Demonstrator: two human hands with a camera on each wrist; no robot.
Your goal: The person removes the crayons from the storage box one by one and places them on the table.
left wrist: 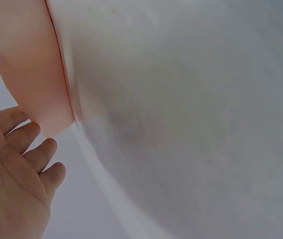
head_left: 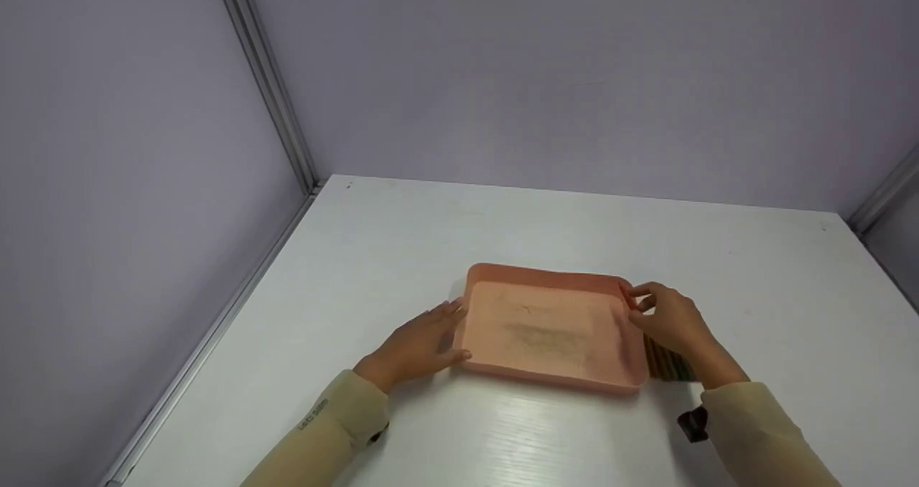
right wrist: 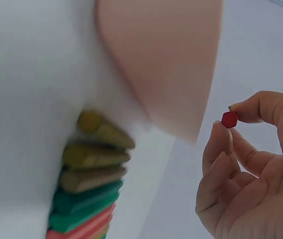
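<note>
A shallow pink tray point(head_left: 546, 277) lies on the white table point(head_left: 574, 214). My left hand point(head_left: 423, 343) lies flat beside the tray's left wall with straight fingers point(left wrist: 29, 144) touching that wall point(left wrist: 32, 64). At the tray's far right corner point(right wrist: 166, 55), my right hand point(head_left: 664, 318) pinches a small red crayon point(right wrist: 229, 119) between thumb and forefinger. I see the crayon end-on as a red hexagon. A row of several coloured crayons point(right wrist: 89, 174) lies on the table just right of the tray, partly hidden under my right hand point(right wrist: 251, 169) in the head view.
Grey-lilac walls enclose the table at the back and on both sides, with metal corner posts point(head_left: 273, 92). The tray's floor point(head_left: 553, 329) shows faint smudges. A black strap point(head_left: 693, 424) sits at my right cuff.
</note>
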